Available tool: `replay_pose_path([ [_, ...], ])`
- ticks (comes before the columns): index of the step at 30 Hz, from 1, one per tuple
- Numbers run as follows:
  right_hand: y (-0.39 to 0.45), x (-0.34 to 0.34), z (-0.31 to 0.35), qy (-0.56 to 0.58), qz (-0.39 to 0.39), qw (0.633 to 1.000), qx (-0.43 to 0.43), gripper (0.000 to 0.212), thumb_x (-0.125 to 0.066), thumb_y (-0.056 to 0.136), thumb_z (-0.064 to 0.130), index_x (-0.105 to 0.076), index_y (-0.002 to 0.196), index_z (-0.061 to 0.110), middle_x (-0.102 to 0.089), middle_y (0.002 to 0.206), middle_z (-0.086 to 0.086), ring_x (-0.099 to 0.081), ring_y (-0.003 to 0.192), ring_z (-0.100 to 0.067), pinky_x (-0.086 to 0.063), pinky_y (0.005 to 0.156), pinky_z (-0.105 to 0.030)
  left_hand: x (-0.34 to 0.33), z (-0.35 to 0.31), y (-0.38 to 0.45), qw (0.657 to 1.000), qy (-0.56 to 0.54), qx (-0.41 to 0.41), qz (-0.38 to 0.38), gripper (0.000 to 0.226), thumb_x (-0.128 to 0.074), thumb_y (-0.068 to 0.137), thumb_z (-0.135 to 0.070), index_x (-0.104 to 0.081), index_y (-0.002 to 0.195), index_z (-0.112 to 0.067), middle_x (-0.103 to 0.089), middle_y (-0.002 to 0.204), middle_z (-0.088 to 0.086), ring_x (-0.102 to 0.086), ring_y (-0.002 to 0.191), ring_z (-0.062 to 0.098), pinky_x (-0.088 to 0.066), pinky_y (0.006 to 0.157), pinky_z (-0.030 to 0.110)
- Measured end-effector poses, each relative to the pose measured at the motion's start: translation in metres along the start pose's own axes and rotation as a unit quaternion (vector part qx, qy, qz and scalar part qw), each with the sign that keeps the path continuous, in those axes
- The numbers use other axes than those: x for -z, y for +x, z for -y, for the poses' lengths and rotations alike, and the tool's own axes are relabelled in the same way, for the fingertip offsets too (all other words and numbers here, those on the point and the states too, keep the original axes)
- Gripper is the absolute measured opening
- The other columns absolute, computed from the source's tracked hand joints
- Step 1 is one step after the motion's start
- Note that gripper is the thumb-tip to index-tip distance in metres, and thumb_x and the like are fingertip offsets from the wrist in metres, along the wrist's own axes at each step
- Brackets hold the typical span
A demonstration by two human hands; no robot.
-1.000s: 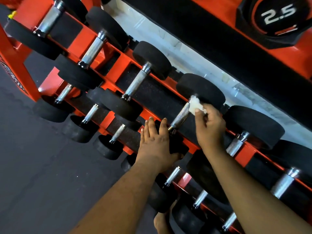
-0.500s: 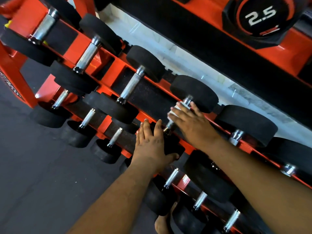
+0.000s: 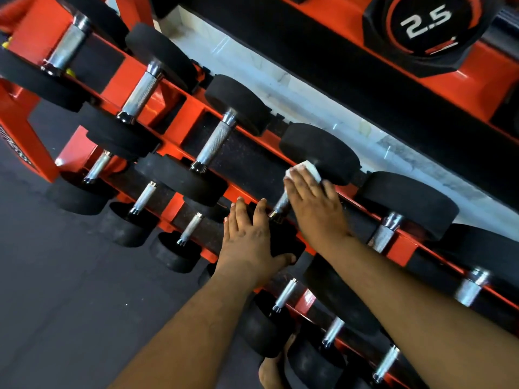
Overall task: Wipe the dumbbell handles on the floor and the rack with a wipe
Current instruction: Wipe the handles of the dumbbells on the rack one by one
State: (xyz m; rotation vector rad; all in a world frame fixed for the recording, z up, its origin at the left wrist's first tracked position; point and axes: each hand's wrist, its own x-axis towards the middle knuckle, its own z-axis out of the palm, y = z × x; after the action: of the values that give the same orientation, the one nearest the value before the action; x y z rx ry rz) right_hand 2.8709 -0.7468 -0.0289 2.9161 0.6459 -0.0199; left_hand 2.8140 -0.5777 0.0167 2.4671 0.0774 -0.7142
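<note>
Orange rack [image 3: 193, 108], black dumbbells [image 3: 238, 103] (knurled silver handles [image 3: 214, 143]), white wipe [image 3: 307, 168]

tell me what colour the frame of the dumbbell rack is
Orange-red: the painted metal rack frame shows best in the head view, the only one.
</note>
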Motion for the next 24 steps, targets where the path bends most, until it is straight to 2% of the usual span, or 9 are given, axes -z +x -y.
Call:
replay_pose_path([
  [3, -0.002, 0.000, 0.006, -0.034, 0.027, 0.996, 0.075, 0.058, -0.041, 0.092, 0.019, -0.044, 0.150, 0.019, -0.040, 0.159, 0.000, -0.029, 0.151, -0.019, -0.018, 0.112, -0.046, -0.001, 0.000, 0.000, 1.000, 0.001, 0.000, 0.001, 0.126, -0.080, 0.075, -0.061, 0.005, 0.161, -0.028, 0.021, 0.166, 0.016, 0.020, 0.154, 0.032, 0.005, 0.127, 0.046],
  [7, -0.002, 0.002, -0.015, -0.074, 0.006, 0.997, 0.033, 0.063, -0.035, 0.097, 0.014, -0.026, 0.159, 0.019, -0.023, 0.167, -0.001, -0.015, 0.155, -0.019, -0.010, 0.119, -0.048, -0.003, 0.001, 0.001, 1.000, 0.007, 0.001, -0.003, 0.126, -0.079, 0.074, -0.063, 0.006, 0.160, -0.029, 0.020, 0.166, 0.016, 0.020, 0.154, 0.032, 0.005, 0.127, 0.046],
  [8, -0.004, 0.001, -0.015, -0.067, 0.000, 0.997, 0.037, 0.063, -0.032, 0.096, 0.012, -0.027, 0.159, 0.017, -0.023, 0.167, -0.003, -0.014, 0.155, -0.021, -0.010, 0.121, -0.051, -0.003, 0.001, 0.001, 1.000, 0.007, 0.000, -0.004, 0.126, -0.079, 0.074, -0.063, 0.006, 0.160, -0.029, 0.020, 0.166, 0.016, 0.019, 0.155, 0.032, 0.005, 0.127, 0.046],
  [10, -0.012, -0.003, -0.010, -0.038, -0.002, 0.991, 0.125, 0.063, -0.030, 0.091, 0.012, -0.041, 0.153, 0.012, -0.035, 0.161, -0.007, -0.027, 0.151, -0.026, -0.015, 0.121, -0.058, -0.003, 0.001, 0.002, 1.000, 0.006, -0.001, -0.003, 0.125, -0.080, 0.074, -0.062, 0.005, 0.160, -0.029, 0.020, 0.166, 0.016, 0.019, 0.155, 0.032, 0.004, 0.127, 0.046],
  [12, -0.018, -0.005, -0.011, 0.008, 0.003, 0.973, 0.231, 0.057, -0.040, 0.089, 0.012, -0.052, 0.145, 0.007, -0.048, 0.153, -0.010, -0.040, 0.145, -0.028, -0.024, 0.120, -0.059, -0.002, 0.001, 0.002, 1.000, 0.005, -0.003, -0.003, 0.125, -0.080, 0.074, -0.061, 0.004, 0.160, -0.029, 0.020, 0.167, 0.016, 0.020, 0.154, 0.032, 0.004, 0.127, 0.047],
  [16, -0.004, 0.001, -0.023, 0.101, -0.023, 0.953, 0.286, 0.043, -0.042, 0.094, 0.009, -0.067, 0.129, 0.007, -0.060, 0.141, -0.011, -0.055, 0.133, -0.029, -0.041, 0.113, -0.048, -0.003, 0.001, 0.002, 1.000, 0.007, 0.001, -0.002, 0.125, -0.079, 0.074, -0.062, 0.004, 0.160, -0.029, 0.020, 0.167, 0.015, 0.019, 0.155, 0.032, 0.003, 0.127, 0.047],
  [18, 0.005, 0.006, -0.023, 0.126, -0.042, 0.955, 0.266, 0.034, -0.052, 0.095, 0.007, -0.068, 0.124, 0.008, -0.059, 0.141, -0.014, -0.058, 0.128, -0.032, -0.049, 0.105, -0.047, -0.003, 0.001, 0.001, 1.000, 0.008, 0.003, -0.001, 0.125, -0.080, 0.074, -0.062, 0.004, 0.160, -0.028, 0.020, 0.166, 0.015, 0.019, 0.155, 0.032, 0.004, 0.127, 0.046],
  [21, 0.013, 0.014, -0.023, 0.151, -0.038, 0.979, 0.135, 0.050, -0.067, 0.089, 0.004, -0.058, 0.138, 0.012, -0.046, 0.148, -0.017, -0.053, 0.128, -0.034, -0.056, 0.093, -0.042, -0.002, 0.001, 0.001, 1.000, 0.007, 0.002, 0.000, 0.124, -0.080, 0.074, -0.061, 0.004, 0.160, -0.029, 0.020, 0.166, 0.015, 0.020, 0.154, 0.032, 0.003, 0.127, 0.047],
  [24, 0.013, 0.014, -0.024, 0.069, -0.031, 0.997, 0.021, 0.060, -0.065, 0.092, 0.013, -0.045, 0.149, 0.015, -0.037, 0.156, -0.011, -0.044, 0.136, -0.030, -0.048, 0.100, -0.043, -0.002, 0.000, 0.001, 1.000, 0.009, 0.001, 0.001, 0.124, -0.079, 0.075, -0.062, 0.005, 0.160, -0.029, 0.021, 0.166, 0.013, 0.020, 0.154, 0.032, 0.003, 0.127, 0.047],
])
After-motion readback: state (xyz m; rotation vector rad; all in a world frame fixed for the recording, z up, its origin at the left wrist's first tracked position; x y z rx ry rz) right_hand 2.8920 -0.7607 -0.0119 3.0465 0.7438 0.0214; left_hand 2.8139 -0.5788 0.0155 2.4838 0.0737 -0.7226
